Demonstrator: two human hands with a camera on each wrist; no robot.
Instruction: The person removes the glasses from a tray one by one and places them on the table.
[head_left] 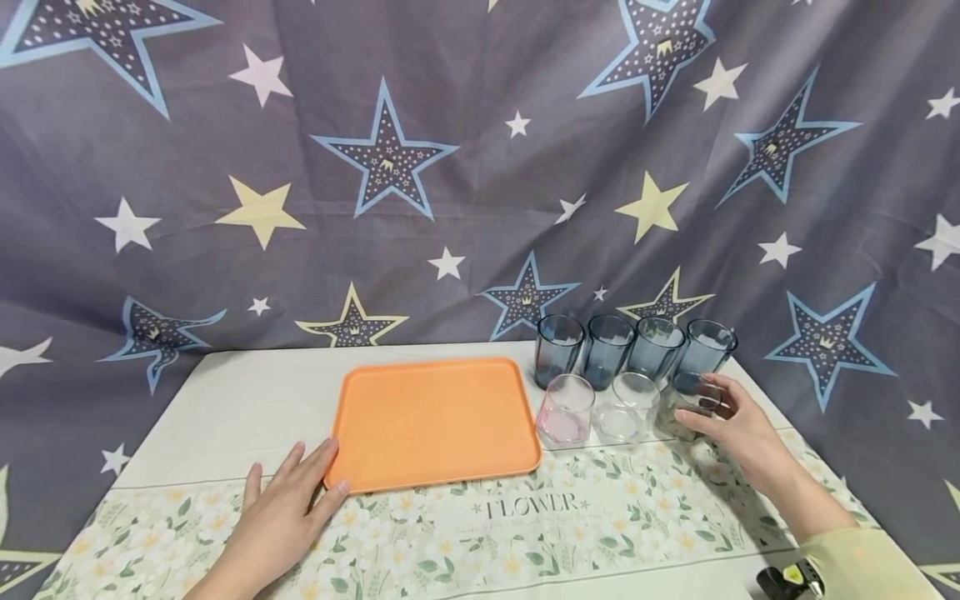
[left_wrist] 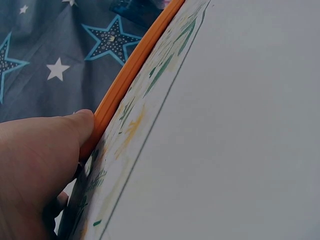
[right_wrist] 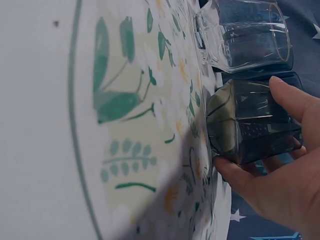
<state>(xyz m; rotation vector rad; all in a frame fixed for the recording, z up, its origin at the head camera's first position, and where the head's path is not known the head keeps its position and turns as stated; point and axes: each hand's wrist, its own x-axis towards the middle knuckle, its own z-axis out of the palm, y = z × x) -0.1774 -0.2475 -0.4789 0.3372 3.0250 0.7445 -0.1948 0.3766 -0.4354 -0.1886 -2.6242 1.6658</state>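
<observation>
An orange tray lies flat on the table. My left hand is at its near left corner, fingers extended and touching the edge; the left wrist view shows the thumb against the tray's rim. On the right, my right hand holds a grey-tinted glass by its sides near the top. In the right wrist view this grey glass stands between thumb and fingers, its base at the tabletop. Beside it are a clear glass and a pink-tinted glass.
Several taller blue glasses stand in a row behind the short ones, near the table's back edge. A floral cloth strip printed FLOWER runs along the front of the white table. A star-patterned curtain hangs behind.
</observation>
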